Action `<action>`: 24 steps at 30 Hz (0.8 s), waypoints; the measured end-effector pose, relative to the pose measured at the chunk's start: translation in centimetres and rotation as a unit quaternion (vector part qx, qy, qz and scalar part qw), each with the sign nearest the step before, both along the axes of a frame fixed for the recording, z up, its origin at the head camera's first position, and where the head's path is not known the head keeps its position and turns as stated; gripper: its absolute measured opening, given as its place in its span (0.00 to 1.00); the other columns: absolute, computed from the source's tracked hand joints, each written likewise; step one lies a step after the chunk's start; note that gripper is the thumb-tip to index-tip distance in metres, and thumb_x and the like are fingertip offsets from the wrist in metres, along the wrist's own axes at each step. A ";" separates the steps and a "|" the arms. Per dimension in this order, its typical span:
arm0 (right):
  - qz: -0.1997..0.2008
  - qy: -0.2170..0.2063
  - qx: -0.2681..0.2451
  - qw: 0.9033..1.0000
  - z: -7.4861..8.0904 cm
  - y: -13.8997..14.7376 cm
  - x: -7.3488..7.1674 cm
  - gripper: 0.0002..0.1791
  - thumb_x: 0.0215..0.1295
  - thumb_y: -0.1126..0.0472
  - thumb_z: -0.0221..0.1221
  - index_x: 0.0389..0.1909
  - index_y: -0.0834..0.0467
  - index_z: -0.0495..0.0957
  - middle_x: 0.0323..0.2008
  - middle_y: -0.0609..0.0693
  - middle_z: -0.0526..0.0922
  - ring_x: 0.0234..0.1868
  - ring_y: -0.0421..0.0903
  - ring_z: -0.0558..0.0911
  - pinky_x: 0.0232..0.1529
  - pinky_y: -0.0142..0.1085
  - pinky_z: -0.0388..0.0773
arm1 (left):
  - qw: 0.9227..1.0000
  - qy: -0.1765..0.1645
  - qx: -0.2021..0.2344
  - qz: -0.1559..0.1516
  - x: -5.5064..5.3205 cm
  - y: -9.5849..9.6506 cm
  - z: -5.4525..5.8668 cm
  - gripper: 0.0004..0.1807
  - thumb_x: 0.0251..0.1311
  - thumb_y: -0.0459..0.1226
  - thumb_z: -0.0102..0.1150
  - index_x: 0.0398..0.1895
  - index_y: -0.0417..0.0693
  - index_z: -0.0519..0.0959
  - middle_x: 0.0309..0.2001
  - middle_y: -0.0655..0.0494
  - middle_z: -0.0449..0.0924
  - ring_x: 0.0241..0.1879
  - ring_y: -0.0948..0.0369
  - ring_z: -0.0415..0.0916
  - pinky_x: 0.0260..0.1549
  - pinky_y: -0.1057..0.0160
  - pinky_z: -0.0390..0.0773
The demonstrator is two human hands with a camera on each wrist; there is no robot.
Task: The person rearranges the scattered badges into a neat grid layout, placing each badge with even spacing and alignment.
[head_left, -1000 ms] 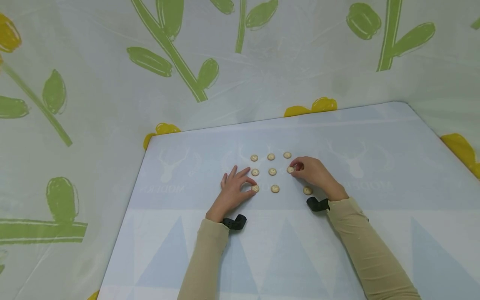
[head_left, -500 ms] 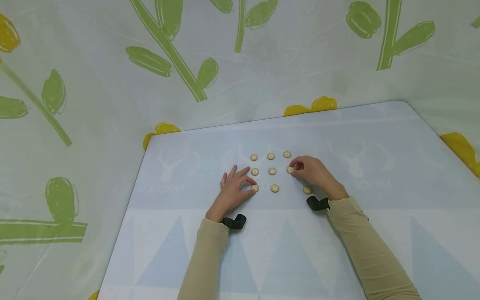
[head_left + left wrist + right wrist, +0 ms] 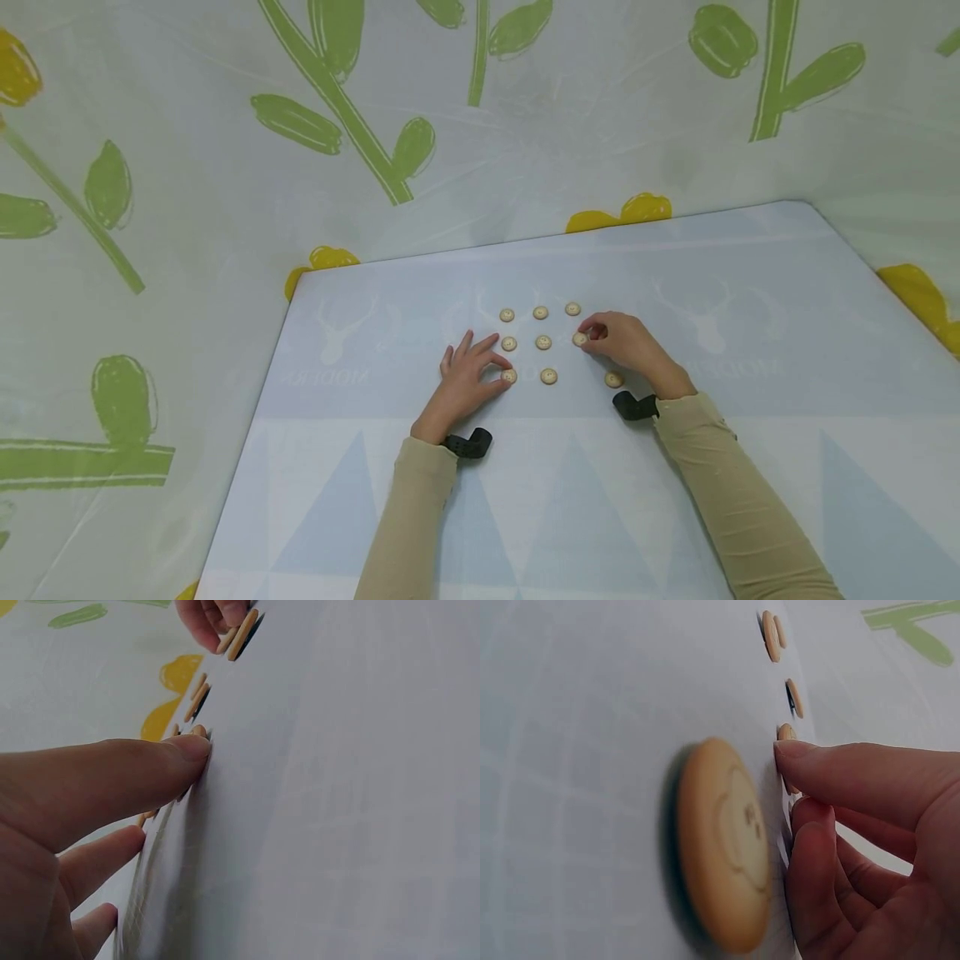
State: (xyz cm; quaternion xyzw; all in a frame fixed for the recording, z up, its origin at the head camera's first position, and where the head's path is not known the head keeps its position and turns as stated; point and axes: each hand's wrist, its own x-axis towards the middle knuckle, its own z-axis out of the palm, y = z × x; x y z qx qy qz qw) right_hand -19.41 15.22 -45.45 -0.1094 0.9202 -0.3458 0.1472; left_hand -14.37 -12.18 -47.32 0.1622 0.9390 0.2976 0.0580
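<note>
Several round tan biscuits with a raised design lie on the table [image 3: 420, 292] in three rows. My left hand [image 3: 467, 383] pinches the front-left biscuit [image 3: 509, 377] between thumb and index finger, its other fingers spread. In the left wrist view the thumb mostly covers that biscuit. With thumb and index finger, my right hand [image 3: 628, 343] pinches the biscuit [image 3: 580, 339] at the right end of the middle row; its other fingers are curled. A separate biscuit [image 3: 724, 847] lies close to the right wrist camera, below the right hand in the head view.
Between the hands lie a front-row biscuit [image 3: 549, 377] and a middle-row biscuit [image 3: 543, 342]. The back row [image 3: 540, 312] sits just beyond. Black wrist cameras stick out beside the left wrist [image 3: 471, 443] and right wrist [image 3: 634, 407]. A leaf-patterned sheet [image 3: 570, 142] borders the table's far edge.
</note>
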 end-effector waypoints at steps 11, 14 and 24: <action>0.009 -0.023 -0.047 0.999 -0.4 1.2 -0.5 0.16 0.59 0.58 0.55 0.49 0.55 0.73 0.34 0.52 0.74 0.31 0.48 0.71 0.32 0.38 0.70 | 1.000 0.002 0.002 0.000 0.0 0.0 0.0 0.08 0.51 0.47 0.61 0.35 0.64 0.77 0.66 0.61 0.56 0.68 0.53 0.34 0.58 0.44 0.31; 0.005 -0.032 -0.058 0.998 -0.3 1.3 -0.5 0.15 0.61 0.56 0.53 0.48 0.54 0.73 0.34 0.53 0.74 0.30 0.48 0.72 0.32 0.38 0.70 | 1.000 0.000 0.003 0.001 0.0 -0.1 0.0 0.08 0.51 0.47 0.61 0.35 0.64 0.77 0.66 0.62 0.55 0.68 0.53 0.34 0.59 0.45 0.31; 0.007 -0.029 -0.059 0.998 0.2 2.0 -0.5 0.17 0.62 0.52 0.53 0.49 0.54 0.73 0.36 0.52 0.76 0.31 0.48 0.73 0.32 0.37 0.72 | 1.000 0.002 0.008 -0.001 0.1 -0.1 0.2 0.08 0.51 0.46 0.61 0.35 0.63 0.77 0.66 0.61 0.56 0.68 0.52 0.34 0.58 0.44 0.31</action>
